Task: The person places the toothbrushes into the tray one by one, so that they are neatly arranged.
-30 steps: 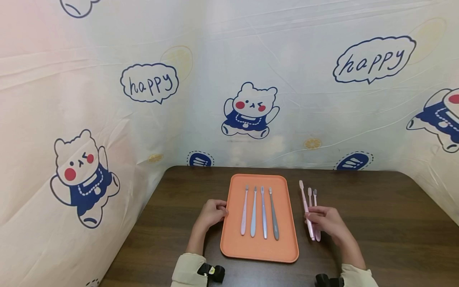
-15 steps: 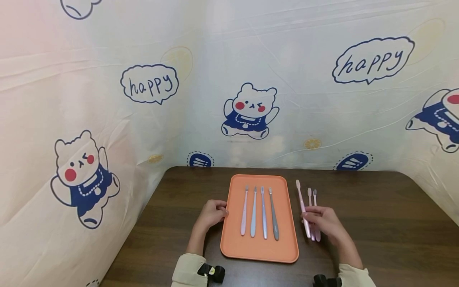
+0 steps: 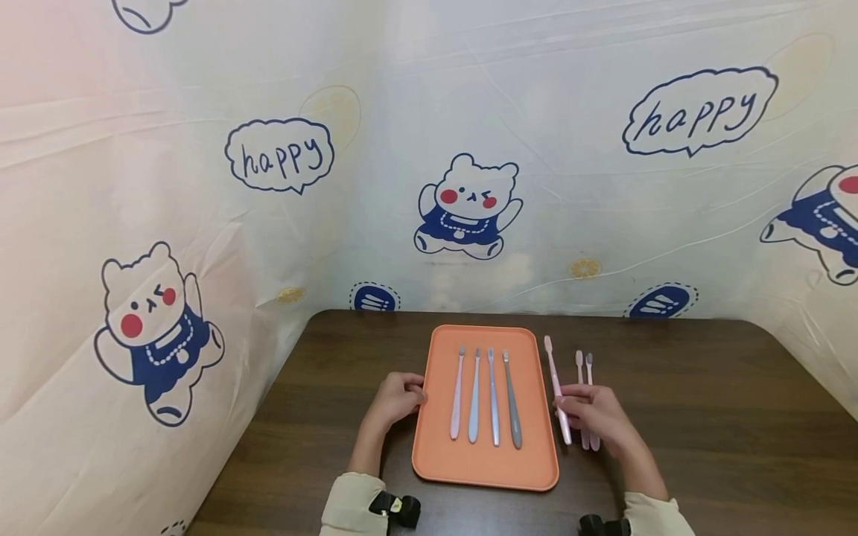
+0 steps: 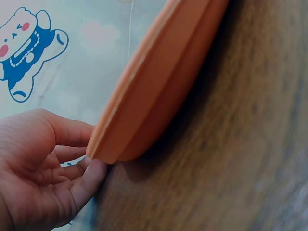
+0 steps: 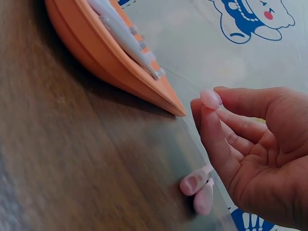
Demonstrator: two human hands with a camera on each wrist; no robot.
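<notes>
A pink toothbrush (image 3: 555,388) is pinched between the thumb and fingers of my right hand (image 3: 596,412), just right of the orange tray (image 3: 485,473). In the right wrist view its rounded handle end (image 5: 211,99) shows between the fingertips, above the table. My left hand (image 3: 395,398) holds the tray's left rim; the left wrist view shows thumb and index finger on either side of the edge (image 4: 103,144). On the tray lie a pink toothbrush (image 3: 456,402), a light blue one (image 3: 474,406), a purple-blue one (image 3: 494,406) and a grey one (image 3: 513,409), side by side.
Two more pink toothbrushes, one (image 3: 579,365) beside another (image 3: 590,368), lie on the dark wooden table (image 3: 724,417), partly behind my right hand. A printed curtain (image 3: 375,223) with cartoon bears surrounds the table's back and sides.
My right hand has moved left with the pink toothbrush, away from the two lying on the table and closer to the tray's right edge. The left hand and tray have stayed put.
</notes>
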